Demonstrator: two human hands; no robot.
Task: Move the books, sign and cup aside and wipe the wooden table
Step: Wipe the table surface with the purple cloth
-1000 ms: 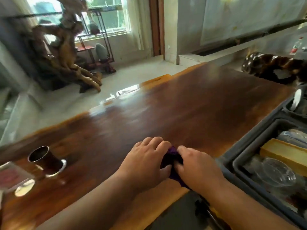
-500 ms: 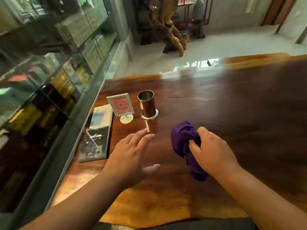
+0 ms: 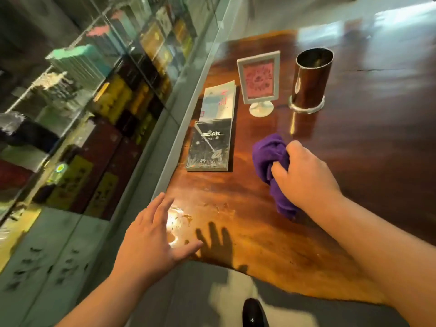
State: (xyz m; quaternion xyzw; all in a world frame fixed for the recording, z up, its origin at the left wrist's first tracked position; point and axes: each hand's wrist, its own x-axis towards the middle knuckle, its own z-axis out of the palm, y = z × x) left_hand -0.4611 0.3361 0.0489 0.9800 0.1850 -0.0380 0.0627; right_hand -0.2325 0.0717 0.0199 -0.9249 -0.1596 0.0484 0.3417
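Note:
A glossy wooden table (image 3: 368, 161) fills the right of the view. Near its left edge lie two books: a dark one (image 3: 210, 146) in front and a pale one (image 3: 219, 100) behind it. A white-framed sign (image 3: 258, 79) with a pink card stands to their right, and a dark metal cup (image 3: 311, 79) stands right of the sign. My right hand (image 3: 304, 173) grips a bunched purple cloth (image 3: 269, 159) on the table, just in front of the cup. My left hand (image 3: 151, 237) hovers open, fingers spread, over the table's near left corner.
A glass display case (image 3: 94, 102) full of boxes and books runs along the table's left edge. A wet, shiny patch (image 3: 179, 220) sits by my left hand. The table's near edge (image 3: 271, 274) is irregular, with a dark shoe (image 3: 253, 313) on the floor below.
The view has swung left and down towards the table's left end. My right hand has carried the cloth closer to the books and cup. My left hand has let go of the cloth and spread open.

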